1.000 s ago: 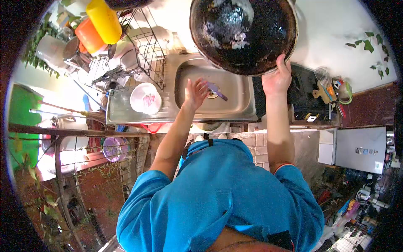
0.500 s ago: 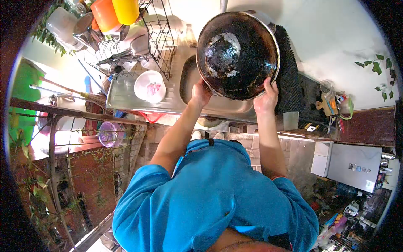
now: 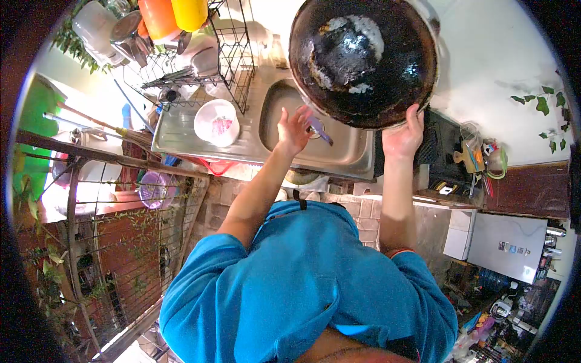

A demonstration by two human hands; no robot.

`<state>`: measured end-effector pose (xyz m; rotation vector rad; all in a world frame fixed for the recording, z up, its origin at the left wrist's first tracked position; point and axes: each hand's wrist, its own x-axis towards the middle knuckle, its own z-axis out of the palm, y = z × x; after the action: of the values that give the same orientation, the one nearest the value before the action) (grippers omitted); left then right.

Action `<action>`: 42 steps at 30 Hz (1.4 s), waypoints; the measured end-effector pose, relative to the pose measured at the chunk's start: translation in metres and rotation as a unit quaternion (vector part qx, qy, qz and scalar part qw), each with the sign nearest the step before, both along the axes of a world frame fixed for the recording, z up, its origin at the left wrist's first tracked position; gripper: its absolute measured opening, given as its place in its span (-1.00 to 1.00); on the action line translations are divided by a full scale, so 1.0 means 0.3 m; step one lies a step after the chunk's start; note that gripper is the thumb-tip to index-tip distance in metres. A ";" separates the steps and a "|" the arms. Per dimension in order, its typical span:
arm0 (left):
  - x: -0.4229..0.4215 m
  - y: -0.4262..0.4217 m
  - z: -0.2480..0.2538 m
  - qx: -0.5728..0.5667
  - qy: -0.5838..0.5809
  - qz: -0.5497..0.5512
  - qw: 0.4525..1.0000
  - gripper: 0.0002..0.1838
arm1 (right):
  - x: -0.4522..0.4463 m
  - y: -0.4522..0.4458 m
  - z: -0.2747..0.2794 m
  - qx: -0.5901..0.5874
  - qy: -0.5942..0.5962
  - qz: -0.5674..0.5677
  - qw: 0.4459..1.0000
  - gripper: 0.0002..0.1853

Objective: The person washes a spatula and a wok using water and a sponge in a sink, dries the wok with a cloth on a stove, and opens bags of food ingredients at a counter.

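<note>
A wok point(image 3: 369, 78) with a blackened, patchily worn underside faces me, raised above the right part of the sink. My right hand point(image 3: 403, 132) grips its lower right rim. Apart from the wok, my left hand point(image 3: 293, 131) is over the metal sink basin point(image 3: 272, 112) with its fingers spread and nothing held. Just beyond those fingers is a slim purplish object point(image 3: 321, 130), in front of the drain; I cannot make out its kind. Left of the basin, a white bowl point(image 3: 216, 123) with something pink inside stands on the steel drainboard point(image 3: 175, 130).
A black wire dish rack point(image 3: 233, 66) holds cups and containers at the back left. On the right, a dark counter point(image 3: 448, 145) carries utensils and a wooden board point(image 3: 469, 158). A metal railing point(image 3: 78, 154) runs along the left.
My left hand has let go of the wok and opened. The wok has moved up and to the right in my right hand, exposing more of the sink and the purplish object.
</note>
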<state>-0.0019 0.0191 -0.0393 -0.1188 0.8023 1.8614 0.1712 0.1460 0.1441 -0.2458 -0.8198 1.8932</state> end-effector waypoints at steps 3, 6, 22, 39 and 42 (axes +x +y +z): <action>-0.016 0.030 0.022 0.106 -0.102 0.028 0.989 -0.21 | 0.004 0.023 -0.125 -0.015 -0.055 -0.028 0.998 -0.56; -0.009 0.033 0.075 0.194 -0.078 0.027 0.977 -0.29 | 0.000 -0.001 -0.198 -0.019 -0.081 -0.032 0.996 -0.60; -0.087 -0.056 -0.163 -0.194 0.166 -0.113 0.960 -0.21 | 0.057 -0.147 -0.177 0.241 -0.326 -0.071 0.911 -0.80; -0.476 -0.364 -0.072 -0.102 0.386 -0.257 0.880 -0.79 | 0.160 -0.191 -0.248 0.768 -0.415 -0.024 0.487 -0.79; -0.364 -0.387 0.005 -0.112 0.198 -0.218 0.949 -0.81 | 0.154 -0.193 -0.221 0.710 -0.542 -0.034 0.448 -0.76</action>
<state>-0.1112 -0.0970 -0.0379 0.2817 1.2092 1.3835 0.2174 0.0879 0.0777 -0.3551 -2.8325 0.1103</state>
